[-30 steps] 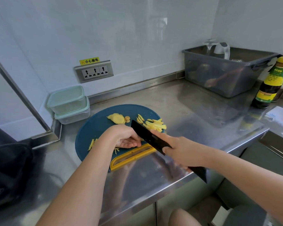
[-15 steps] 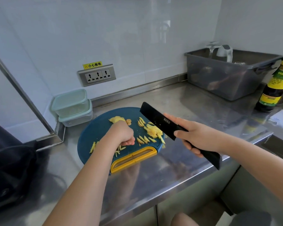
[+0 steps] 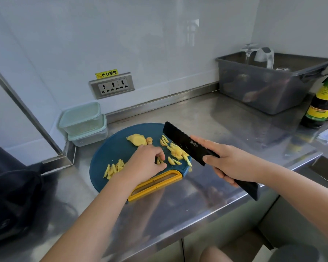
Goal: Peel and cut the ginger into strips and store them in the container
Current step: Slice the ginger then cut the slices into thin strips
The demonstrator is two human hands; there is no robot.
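A dark bag (image 3: pixel 11 195) slumps at the far left of the steel table (image 3: pixel 225 118). Two lidded containers (image 3: pixel 81 120) sit stacked in the back corner, just left of the blue board (image 3: pixel 110 146), below a wall socket (image 3: pixel 112 86). On the board's left lies a small heap of ginger strips (image 3: pixel 113 169), and at its far edge a peeled ginger chunk (image 3: pixel 136 139). The left hand (image 3: pixel 146 164) reaches onto the board's middle, its thumb and bent fingers closing round a few strips. More strips lie scattered to its right. Over these the right hand (image 3: pixel 231 163) grips the handle of a black knife (image 3: pixel 184 142), forefinger stretched along the blade, which points up and left. Further right stand a grey bin (image 3: pixel 269 91) and, at the edge, a dark bottle (image 3: pixel 322 106).
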